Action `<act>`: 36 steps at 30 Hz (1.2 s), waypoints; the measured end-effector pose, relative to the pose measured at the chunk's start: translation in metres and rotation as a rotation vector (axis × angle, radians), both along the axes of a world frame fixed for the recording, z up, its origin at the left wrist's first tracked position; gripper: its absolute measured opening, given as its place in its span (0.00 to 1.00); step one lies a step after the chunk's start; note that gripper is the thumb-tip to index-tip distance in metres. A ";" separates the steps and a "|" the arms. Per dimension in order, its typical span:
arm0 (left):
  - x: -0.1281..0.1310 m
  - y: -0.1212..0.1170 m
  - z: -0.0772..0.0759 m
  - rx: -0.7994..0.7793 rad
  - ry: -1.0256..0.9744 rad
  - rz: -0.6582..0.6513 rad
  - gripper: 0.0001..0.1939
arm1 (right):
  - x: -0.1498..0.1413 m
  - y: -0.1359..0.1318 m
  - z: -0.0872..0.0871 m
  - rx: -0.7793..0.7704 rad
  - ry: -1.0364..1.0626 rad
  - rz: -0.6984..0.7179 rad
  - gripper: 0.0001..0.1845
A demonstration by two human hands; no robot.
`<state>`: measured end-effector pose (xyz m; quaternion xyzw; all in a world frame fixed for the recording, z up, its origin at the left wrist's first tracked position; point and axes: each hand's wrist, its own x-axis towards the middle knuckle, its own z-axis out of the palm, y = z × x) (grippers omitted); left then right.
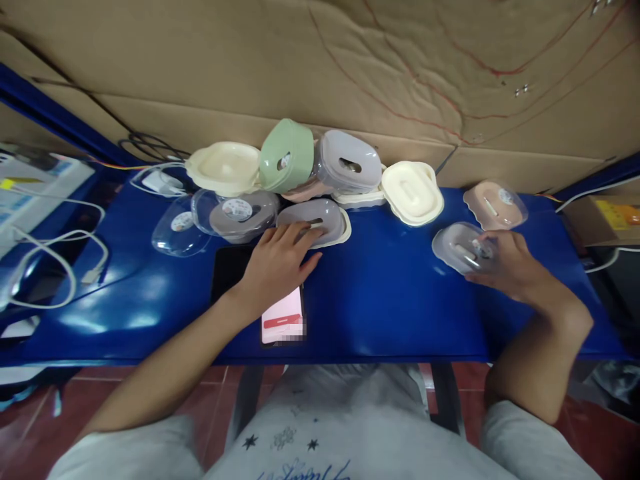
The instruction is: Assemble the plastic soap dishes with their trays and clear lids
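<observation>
My right hand (505,263) is closed around the right side of a grey soap box with a clear lid (457,247), at the right of the table. Behind it stands a peach soap box under a clear lid (495,203). Over a grey slotted tray (325,217), set on a cream base, my left hand (280,263) rests with fingers stretched and thumb apart. Its fingers cover part of the tray. Beside that, to the left, are a grey box with a stickered clear lid (245,217) and a loose clear lid (175,230).
Along the cardboard wall stand a cream tray (225,167), a green slotted tray (286,157), a grey slotted tray (350,160) and a cream piece (413,192). A lit phone (283,310) lies near the front edge of the blue table (390,307). White cables (70,240) run at left.
</observation>
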<state>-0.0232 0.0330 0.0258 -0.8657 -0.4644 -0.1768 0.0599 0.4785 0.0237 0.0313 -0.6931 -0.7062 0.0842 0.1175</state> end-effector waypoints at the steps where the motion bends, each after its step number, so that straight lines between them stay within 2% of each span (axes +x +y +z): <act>1: 0.000 0.000 -0.001 0.005 0.007 0.004 0.18 | 0.002 0.004 -0.001 -0.004 -0.022 -0.056 0.45; 3: -0.002 0.001 -0.002 0.023 0.017 0.020 0.17 | 0.001 0.009 0.001 -0.007 -0.078 -0.085 0.49; 5: -0.005 0.002 -0.003 0.033 0.003 0.033 0.15 | -0.008 0.012 0.008 0.050 -0.124 -0.032 0.48; 9: -0.010 0.006 -0.002 0.020 -0.075 0.016 0.13 | -0.047 0.011 0.027 0.383 -0.023 0.109 0.37; 12: -0.009 0.004 0.005 0.011 -0.116 -0.038 0.15 | -0.088 0.009 0.036 0.508 0.040 0.232 0.30; 15: -0.005 -0.001 0.012 0.045 -0.142 -0.112 0.14 | -0.123 0.015 0.033 0.470 -0.005 0.354 0.29; 18: 0.000 -0.005 0.015 0.116 -0.184 -0.188 0.12 | -0.142 0.030 0.020 0.391 -0.074 0.387 0.27; 22: 0.005 -0.008 0.015 0.231 -0.207 -0.265 0.11 | -0.145 0.045 0.004 0.411 -0.023 0.307 0.18; 24: 0.005 -0.010 0.016 0.263 -0.217 -0.285 0.13 | -0.140 0.039 0.006 0.443 0.047 0.253 0.17; 26: 0.005 -0.013 0.018 0.285 -0.236 -0.309 0.15 | -0.134 0.025 0.015 0.435 0.099 0.255 0.16; 28: 0.004 -0.017 0.021 0.304 -0.260 -0.325 0.17 | -0.131 0.007 0.028 0.380 0.128 0.337 0.14; 31: 0.005 -0.021 0.023 0.315 -0.271 -0.336 0.18 | -0.133 -0.013 0.041 0.247 0.169 0.576 0.11; 34: 0.008 -0.022 0.023 0.282 -0.238 -0.374 0.17 | -0.144 -0.018 0.035 0.132 0.196 0.789 0.10; 36: 0.011 -0.021 0.020 0.243 -0.200 -0.394 0.15 | -0.150 -0.015 0.026 0.097 0.187 0.858 0.11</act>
